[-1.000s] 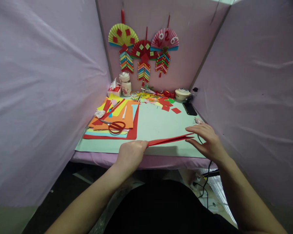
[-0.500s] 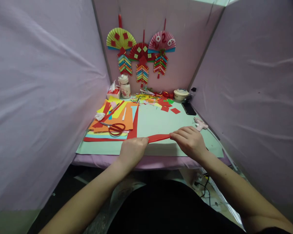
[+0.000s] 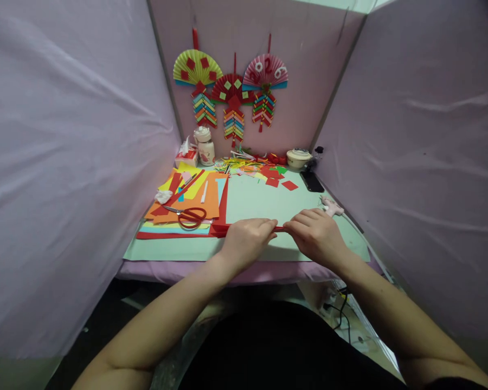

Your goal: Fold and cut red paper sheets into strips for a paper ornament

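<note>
A folded strip of red paper [image 3: 280, 229] stretches between my hands, above the front part of the pale green table sheet. My left hand [image 3: 247, 241] pinches it near the middle, and one end sticks out to the left past that hand. Pinched at the strip's right end, my right hand [image 3: 315, 234] is closed, its fingertips close to those of the left. Red-handled scissors [image 3: 192, 218] lie just left of my left hand, on a stack of coloured paper [image 3: 211, 208]. Beyond my right hand rests a pale pink glue gun [image 3: 332, 206].
Red paper squares [image 3: 289, 185], thin paper scraps [image 3: 244, 162] and a black phone [image 3: 312, 181] lie farther back. A bottle [image 3: 205, 147], a tissue box [image 3: 186, 157] and a lidded bowl [image 3: 298, 158] line the rear. Paper fan decorations [image 3: 233, 89] hang on the back wall.
My left hand has slid right along the red strip, closer to my right hand. The strip's left end now shows beyond it. My right hand keeps its grip in nearly the same place.
</note>
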`<control>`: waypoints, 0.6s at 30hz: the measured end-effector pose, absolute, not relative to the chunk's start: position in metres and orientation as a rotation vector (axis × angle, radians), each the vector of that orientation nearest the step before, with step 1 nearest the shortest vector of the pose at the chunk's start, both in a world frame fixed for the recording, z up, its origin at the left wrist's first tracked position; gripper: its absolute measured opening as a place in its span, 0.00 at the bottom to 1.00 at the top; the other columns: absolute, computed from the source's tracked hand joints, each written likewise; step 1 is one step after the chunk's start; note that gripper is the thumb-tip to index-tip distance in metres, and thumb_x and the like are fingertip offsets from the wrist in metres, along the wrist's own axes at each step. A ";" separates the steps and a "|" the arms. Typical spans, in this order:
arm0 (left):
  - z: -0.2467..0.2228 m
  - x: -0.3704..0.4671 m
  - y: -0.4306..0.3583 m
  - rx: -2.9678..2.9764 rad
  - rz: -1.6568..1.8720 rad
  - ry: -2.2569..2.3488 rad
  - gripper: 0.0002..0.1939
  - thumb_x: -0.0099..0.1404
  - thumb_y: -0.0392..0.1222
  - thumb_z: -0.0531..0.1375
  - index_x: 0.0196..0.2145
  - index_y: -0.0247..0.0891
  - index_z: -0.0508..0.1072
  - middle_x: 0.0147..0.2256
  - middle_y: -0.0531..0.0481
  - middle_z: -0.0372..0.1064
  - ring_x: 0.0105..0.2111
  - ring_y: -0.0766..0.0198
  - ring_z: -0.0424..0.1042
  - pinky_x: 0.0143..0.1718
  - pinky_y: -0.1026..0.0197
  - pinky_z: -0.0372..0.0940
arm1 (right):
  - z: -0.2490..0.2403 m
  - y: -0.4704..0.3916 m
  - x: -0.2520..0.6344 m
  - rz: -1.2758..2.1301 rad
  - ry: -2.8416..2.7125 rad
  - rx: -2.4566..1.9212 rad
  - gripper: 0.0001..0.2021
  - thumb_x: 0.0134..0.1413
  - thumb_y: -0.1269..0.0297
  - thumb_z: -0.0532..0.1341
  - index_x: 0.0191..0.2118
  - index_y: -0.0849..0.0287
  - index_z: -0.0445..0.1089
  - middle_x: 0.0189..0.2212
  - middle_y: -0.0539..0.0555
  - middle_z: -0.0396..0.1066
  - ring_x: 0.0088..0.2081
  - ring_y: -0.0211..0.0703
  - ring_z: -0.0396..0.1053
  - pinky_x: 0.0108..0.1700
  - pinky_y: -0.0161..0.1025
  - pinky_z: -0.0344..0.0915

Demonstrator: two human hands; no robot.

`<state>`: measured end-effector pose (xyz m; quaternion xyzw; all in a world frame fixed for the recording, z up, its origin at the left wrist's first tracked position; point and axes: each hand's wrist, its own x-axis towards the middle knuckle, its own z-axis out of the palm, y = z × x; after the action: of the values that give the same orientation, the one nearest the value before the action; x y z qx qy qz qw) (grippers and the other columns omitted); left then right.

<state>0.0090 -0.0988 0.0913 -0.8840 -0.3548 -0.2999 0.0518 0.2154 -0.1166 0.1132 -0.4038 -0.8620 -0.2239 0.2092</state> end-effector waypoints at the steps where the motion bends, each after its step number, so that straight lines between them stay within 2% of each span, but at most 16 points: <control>1: 0.090 0.011 -0.100 -2.672 -0.948 -1.056 0.11 0.69 0.44 0.56 0.45 0.38 0.73 0.40 0.47 0.77 0.38 0.62 0.76 0.39 0.62 0.66 | 0.114 -0.118 0.214 -0.620 -2.398 -1.126 0.11 0.62 0.70 0.56 0.32 0.58 0.74 0.25 0.53 0.71 0.31 0.42 0.63 0.37 0.41 0.51; 7: 0.088 0.014 -0.103 -2.617 -0.930 -1.104 0.11 0.69 0.40 0.55 0.34 0.38 0.76 0.31 0.48 0.77 0.31 0.61 0.75 0.33 0.61 0.63 | 0.118 -0.122 0.210 -0.619 -2.418 -1.116 0.11 0.62 0.67 0.56 0.30 0.58 0.73 0.24 0.52 0.71 0.31 0.41 0.63 0.36 0.41 0.51; 11: 0.088 0.014 -0.106 -2.643 -0.874 -1.152 0.10 0.68 0.36 0.55 0.35 0.38 0.76 0.30 0.49 0.77 0.30 0.60 0.75 0.31 0.60 0.62 | 0.117 -0.121 0.209 -0.619 -2.442 -1.105 0.10 0.60 0.71 0.57 0.31 0.58 0.73 0.24 0.52 0.71 0.31 0.42 0.63 0.37 0.41 0.51; 16: 0.092 0.003 -0.107 -2.706 -0.858 -1.266 0.09 0.69 0.42 0.57 0.37 0.39 0.76 0.33 0.50 0.77 0.33 0.62 0.75 0.31 0.63 0.62 | 0.117 -0.122 0.212 -0.615 -2.456 -1.109 0.10 0.58 0.74 0.56 0.30 0.58 0.73 0.24 0.52 0.71 0.31 0.41 0.64 0.37 0.41 0.52; 18: 0.093 -0.003 -0.107 -2.722 -0.861 -1.269 0.08 0.68 0.42 0.57 0.38 0.39 0.76 0.33 0.50 0.78 0.33 0.63 0.75 0.31 0.64 0.62 | 0.117 -0.122 0.213 -0.608 -2.458 -1.108 0.11 0.58 0.74 0.56 0.30 0.59 0.74 0.24 0.52 0.71 0.31 0.41 0.64 0.37 0.41 0.52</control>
<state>-0.0031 -0.1069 0.0931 -0.8712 -0.4063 -0.2755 0.0086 0.2130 -0.1223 0.1169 -0.3939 -0.8734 -0.2161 0.1878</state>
